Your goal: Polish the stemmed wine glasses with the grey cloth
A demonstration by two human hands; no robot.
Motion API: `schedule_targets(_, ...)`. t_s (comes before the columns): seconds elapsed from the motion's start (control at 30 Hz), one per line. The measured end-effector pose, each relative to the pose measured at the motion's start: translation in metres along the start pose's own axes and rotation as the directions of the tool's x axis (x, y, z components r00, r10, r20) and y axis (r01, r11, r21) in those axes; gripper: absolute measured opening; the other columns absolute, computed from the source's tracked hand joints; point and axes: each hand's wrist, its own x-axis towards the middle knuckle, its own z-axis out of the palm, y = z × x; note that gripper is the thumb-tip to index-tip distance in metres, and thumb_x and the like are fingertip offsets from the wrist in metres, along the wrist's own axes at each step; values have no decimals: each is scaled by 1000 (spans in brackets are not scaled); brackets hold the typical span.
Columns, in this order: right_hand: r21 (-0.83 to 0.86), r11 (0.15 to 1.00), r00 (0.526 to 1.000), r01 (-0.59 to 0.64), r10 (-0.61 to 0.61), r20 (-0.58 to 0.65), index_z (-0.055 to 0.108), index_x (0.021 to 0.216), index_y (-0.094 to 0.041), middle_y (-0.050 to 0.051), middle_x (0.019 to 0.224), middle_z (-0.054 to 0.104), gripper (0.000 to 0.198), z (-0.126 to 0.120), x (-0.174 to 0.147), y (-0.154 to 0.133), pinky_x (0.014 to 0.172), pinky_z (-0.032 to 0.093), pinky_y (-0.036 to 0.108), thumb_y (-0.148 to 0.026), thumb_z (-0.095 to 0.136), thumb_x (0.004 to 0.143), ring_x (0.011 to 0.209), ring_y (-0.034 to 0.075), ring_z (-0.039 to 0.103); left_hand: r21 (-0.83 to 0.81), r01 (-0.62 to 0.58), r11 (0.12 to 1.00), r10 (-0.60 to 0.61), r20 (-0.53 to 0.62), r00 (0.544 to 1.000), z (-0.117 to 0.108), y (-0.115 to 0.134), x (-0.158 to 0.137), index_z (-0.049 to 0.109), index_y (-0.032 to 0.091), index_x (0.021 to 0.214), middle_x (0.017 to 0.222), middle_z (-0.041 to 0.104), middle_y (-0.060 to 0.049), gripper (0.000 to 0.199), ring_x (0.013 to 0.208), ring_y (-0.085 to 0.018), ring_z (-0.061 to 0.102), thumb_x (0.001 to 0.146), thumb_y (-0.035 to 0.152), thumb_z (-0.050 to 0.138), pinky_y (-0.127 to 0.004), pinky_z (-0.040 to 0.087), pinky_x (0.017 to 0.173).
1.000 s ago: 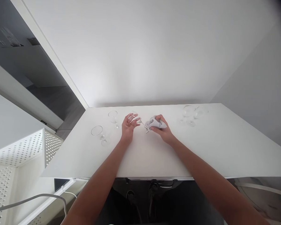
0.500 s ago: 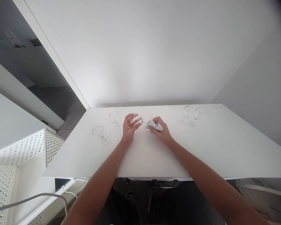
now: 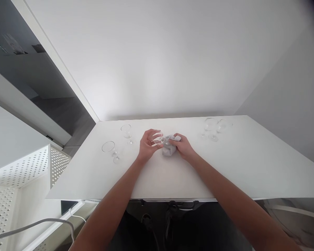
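Around the bowl of a clear wine glass point(image 3: 158, 138) curl the fingers of my left hand point(image 3: 147, 143). The glass lies tilted sideways above the table, its foot end toward my right hand. My right hand point(image 3: 183, 145) grips a pale grey cloth point(image 3: 169, 150), which is bunched against the stem and foot of that glass and hides much of them. Left of my hands, a stemmed glass point(image 3: 108, 146) and a second one point(image 3: 126, 131) stand upright on the white table point(image 3: 157, 177).
More stemmed glasses stand toward the table's back right, among them one glass point(image 3: 210, 124) and another point(image 3: 222, 126). A white wall point(image 3: 157, 62) rises behind the table. Beside its left end is a perforated white panel point(image 3: 59, 164), with a grey cable point(image 3: 42, 221) below.
The cloth now hangs more unfolded and wraps the glass's foot end. My left hand has shifted slightly right with the glass, closing the gap to my right hand.
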Motion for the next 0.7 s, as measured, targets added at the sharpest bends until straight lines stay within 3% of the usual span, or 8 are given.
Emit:
schedule_targets(0.1, -13, 1000, 999, 4, -5, -41, 48, 69, -22, -4, 67, 53, 41, -3, 1, 1, 61, 39, 27, -32, 85, 58, 68, 14, 49, 77, -39, 996, 35, 57, 998, 7, -4, -5, 56, 27, 123, 130, 64, -10, 63, 124, -29, 63, 69, 27, 90, -51, 59, 96)
schedule_targets(0.23, 15, 999, 997, -37, 36, 71, 44, 73, -23, -4, 72, 55, 40, -4, 1, 0, 59, 39, 26, -35, 80, 63, 68, 14, 49, 163, -91, 982, 81, 64, 995, 15, -3, -11, 59, 28, 124, 130, 64, -9, 60, 126, -28, 61, 72, 29, 88, -52, 62, 94)
schedule_targets(0.43, -128, 992, 989, -8, -10, -144, 44, 79, -24, -3, 74, 59, 44, -6, 5, 4, 59, 42, 27, -37, 81, 59, 69, 16, 52, 306, -205, 930, 165, 154, 974, 18, 0, -13, 62, 28, 123, 128, 67, -8, 42, 123, -25, 63, 84, 27, 77, -51, 62, 96)
schedule_targets(0.6, -74, 997, 1000, -4, 5, 6, 44, 80, -24, -3, 74, 59, 43, -6, 5, 2, 61, 44, 27, -39, 80, 63, 70, 16, 53, 346, -240, 907, 200, 150, 968, 17, -3, -14, 60, 29, 125, 129, 65, -8, 42, 123, -24, 63, 86, 26, 74, -47, 64, 90)
schedule_targets(0.7, -152, 988, 996, 34, -45, -71, 44, 79, -24, -5, 72, 56, 42, -6, 5, 2, 59, 41, 26, -36, 81, 62, 67, 14, 50, 348, -265, 899, 218, 167, 962, 16, -4, -13, 58, 29, 126, 130, 65, -8, 44, 123, -24, 62, 85, 23, 74, -47, 64, 91)
